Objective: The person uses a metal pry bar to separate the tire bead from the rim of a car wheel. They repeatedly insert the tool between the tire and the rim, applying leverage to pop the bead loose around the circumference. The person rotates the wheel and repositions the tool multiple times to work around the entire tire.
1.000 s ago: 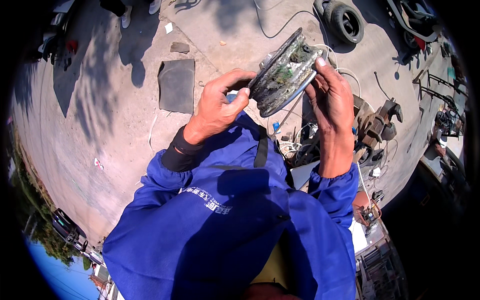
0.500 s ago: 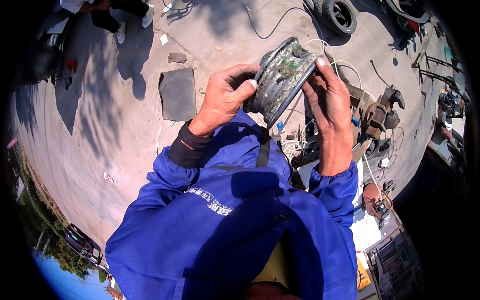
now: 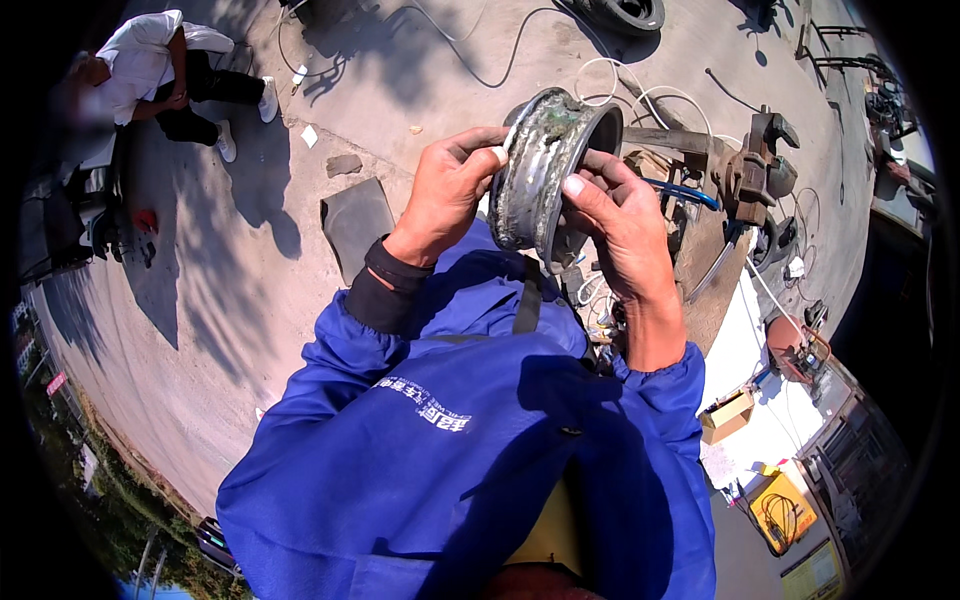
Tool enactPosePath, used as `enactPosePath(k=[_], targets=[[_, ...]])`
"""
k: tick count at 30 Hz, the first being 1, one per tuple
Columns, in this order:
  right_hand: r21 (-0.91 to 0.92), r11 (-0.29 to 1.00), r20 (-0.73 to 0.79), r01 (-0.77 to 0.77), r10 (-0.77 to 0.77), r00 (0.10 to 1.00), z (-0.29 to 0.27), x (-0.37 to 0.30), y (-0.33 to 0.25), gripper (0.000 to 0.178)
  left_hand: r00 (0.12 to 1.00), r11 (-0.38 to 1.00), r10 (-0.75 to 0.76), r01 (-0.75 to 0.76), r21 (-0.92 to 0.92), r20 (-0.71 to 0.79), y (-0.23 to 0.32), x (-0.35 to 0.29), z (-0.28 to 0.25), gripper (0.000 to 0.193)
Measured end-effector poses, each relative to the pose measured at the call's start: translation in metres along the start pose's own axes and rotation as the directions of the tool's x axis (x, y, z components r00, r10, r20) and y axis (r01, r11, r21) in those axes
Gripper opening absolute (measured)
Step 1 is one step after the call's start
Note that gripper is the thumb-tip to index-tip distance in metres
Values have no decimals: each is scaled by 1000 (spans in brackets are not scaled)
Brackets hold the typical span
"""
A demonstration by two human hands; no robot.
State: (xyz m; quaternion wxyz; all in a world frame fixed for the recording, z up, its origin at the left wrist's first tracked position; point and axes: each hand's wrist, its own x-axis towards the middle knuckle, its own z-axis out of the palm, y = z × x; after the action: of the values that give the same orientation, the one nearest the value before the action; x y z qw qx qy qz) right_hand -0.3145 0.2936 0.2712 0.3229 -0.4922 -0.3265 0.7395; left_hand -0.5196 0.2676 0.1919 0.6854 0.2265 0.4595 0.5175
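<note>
A small, dirty metal wheel rim [image 3: 540, 170] is raised in front of my chest, crusted with grey and greenish grime around its barrel. My left hand [image 3: 445, 190] grips its left edge, thumb on the near side and fingers behind. On the opposite edge, my right hand [image 3: 622, 215] is closed with the thumb toward me; some fingertips reach into the rim's dark hollow side. The rim stands nearly upright, its hollow turned to the right.
Right of the rim, a bench vise [image 3: 760, 165] stands by a blue bar-shaped tool [image 3: 685, 193]. A black mat [image 3: 358, 225] lies at left on concrete. Tires [image 3: 632, 12] and a white hose [image 3: 668, 92] are beyond. A person [image 3: 150, 60] sits far left; a cardboard box [image 3: 727, 417] is lower right.
The wheel rim has turned in my hands, from tilted to nearly upright, showing its hollow right side. My right hand has shifted lower and inward on its edge. The view has swung somewhat.
</note>
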Motion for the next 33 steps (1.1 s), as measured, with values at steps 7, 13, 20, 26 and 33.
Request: enactPosePath(k=[7,13,20,26,33], targets=[[-297,948,0,111,-116,993,2,-24,7,60,988,985,-127,136,-105,84,3,16,12,37],[-648,752,-78,121,-223,972,5,-48,11,67,963,973,-193,213,-92,189,4,24,28,41],[-867,398,13,299,-583,813,0,-62,22,51,947,983,-157,176,-45,281,13,19,52,43],[-868,331,32,369,-705,708,8,-72,9,51,934,994,-91,107,-26,344,36,13,65,46],[-899,175,141,401,-753,643,15,-75,-2,52,904,994,-74,100,-41,421,50,10,59,48]])
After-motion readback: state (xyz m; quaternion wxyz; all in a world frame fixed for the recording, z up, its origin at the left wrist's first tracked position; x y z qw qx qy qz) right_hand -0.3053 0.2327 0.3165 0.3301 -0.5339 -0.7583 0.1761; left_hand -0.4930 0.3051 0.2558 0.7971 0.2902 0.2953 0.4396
